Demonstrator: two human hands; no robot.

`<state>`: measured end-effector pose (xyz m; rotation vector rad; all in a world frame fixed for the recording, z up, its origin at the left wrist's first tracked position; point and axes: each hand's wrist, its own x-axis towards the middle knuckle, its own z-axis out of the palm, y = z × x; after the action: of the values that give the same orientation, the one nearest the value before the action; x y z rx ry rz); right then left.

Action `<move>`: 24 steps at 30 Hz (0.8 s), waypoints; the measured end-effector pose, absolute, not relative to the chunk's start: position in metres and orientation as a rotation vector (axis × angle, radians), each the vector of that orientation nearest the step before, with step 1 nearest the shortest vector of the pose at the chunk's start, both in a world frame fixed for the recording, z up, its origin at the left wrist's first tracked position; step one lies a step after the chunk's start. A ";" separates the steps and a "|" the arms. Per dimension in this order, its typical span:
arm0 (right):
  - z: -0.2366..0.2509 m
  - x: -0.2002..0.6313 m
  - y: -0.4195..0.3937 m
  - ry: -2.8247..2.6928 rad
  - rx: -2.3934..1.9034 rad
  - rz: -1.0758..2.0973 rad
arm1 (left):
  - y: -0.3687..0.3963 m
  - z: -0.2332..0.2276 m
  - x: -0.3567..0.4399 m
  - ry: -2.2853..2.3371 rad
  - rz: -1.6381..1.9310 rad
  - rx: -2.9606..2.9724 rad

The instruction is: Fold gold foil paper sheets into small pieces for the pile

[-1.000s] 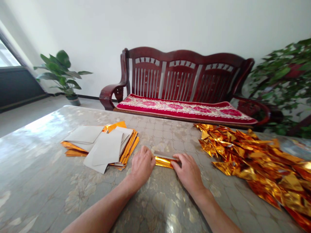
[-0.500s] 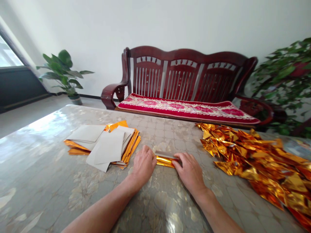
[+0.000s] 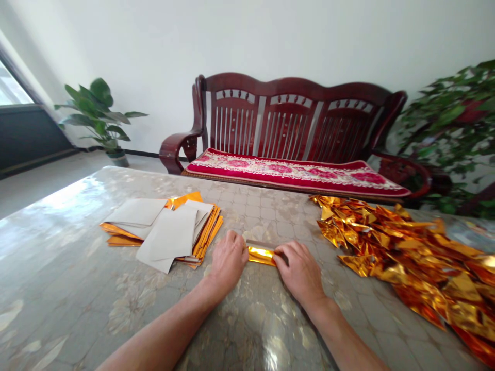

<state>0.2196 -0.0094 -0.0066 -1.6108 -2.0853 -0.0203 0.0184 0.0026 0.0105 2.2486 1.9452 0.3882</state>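
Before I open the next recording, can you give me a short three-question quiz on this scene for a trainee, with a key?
1. True or false: the left hand and the right hand both touch the gold strip.
2. Fill in: the heap of gold foil pieces lies to the ____ of both hands.
3. Which lies on the table, left of both hands? A, the red floral cover; B, the stack of sheets; C, the potted plant.

Key: 1, true; 2, right; 3, B.

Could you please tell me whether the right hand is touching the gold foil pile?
Apart: the head view shows tabletop between the right hand and the gold foil pile.
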 end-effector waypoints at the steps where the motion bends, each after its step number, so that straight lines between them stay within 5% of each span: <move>1: -0.007 0.219 -0.009 -2.085 -1.617 -0.022 | 0.003 0.011 0.018 1.942 0.399 2.251; 7: -0.006 0.219 -0.010 -2.108 -1.625 -0.041 | -0.001 0.013 0.018 1.920 0.407 2.356; 16: -0.004 0.219 -0.009 -2.147 -1.627 -0.076 | -0.005 0.012 0.014 1.146 0.432 2.632; 24: -0.005 0.220 -0.010 -2.199 -1.581 -0.198 | -0.021 0.004 0.014 1.128 0.432 2.760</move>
<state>0.2201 -0.0096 -0.0048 -1.5813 -2.1989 -0.1980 0.0140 -0.0206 0.0041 2.7604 1.1280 0.4317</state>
